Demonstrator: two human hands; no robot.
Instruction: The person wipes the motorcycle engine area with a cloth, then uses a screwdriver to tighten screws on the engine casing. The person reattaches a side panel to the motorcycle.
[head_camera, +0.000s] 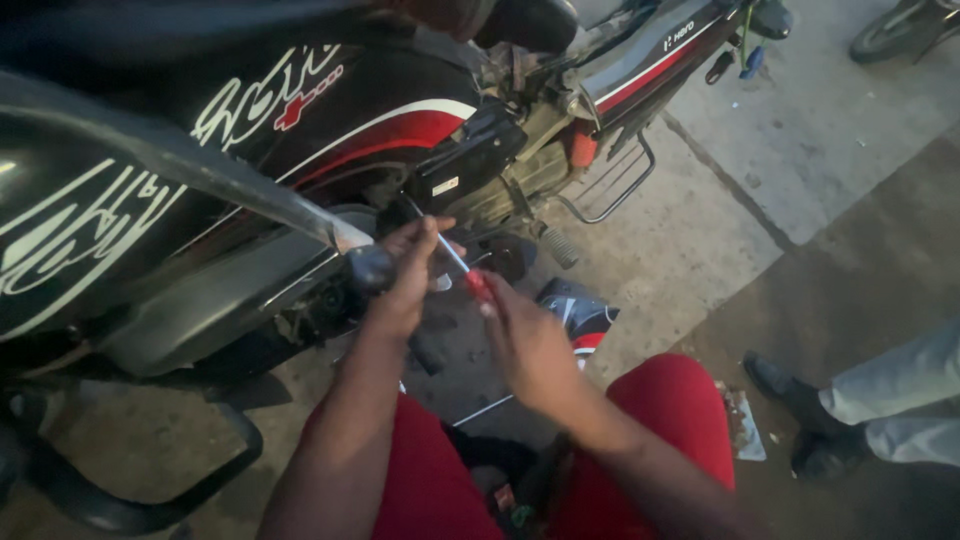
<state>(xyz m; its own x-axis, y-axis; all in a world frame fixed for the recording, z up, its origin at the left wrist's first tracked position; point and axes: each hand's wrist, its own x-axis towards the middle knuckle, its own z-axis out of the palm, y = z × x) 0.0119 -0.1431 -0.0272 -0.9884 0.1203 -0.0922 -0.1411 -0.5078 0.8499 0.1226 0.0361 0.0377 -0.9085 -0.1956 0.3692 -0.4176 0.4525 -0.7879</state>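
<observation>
Motorcycle (300, 130): cut by the top and left edges; front and seat out of view.
Screwdriver (455, 258): tip lost in dark engine parts; red handle mostly covered by the right hand (525, 340).
Left hand (410, 275): fingertips hidden against the shaft.
Second person, far right: only a shoe (790, 390) and trouser leg (900, 385) show.
Wheel (895, 25), top right: cropped.
Small items between the knees: too dim to identify.

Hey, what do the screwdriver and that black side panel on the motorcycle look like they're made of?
The screwdriver, held by the right hand and steadied by the left hand, seems to have a bright, shiny metal shaft and a red handle, probably plastic, mostly hidden by the fingers. The black side panel looks like glossy painted plastic or metal: it shows reflections and red and white graphics; which one, I cannot tell.
</observation>
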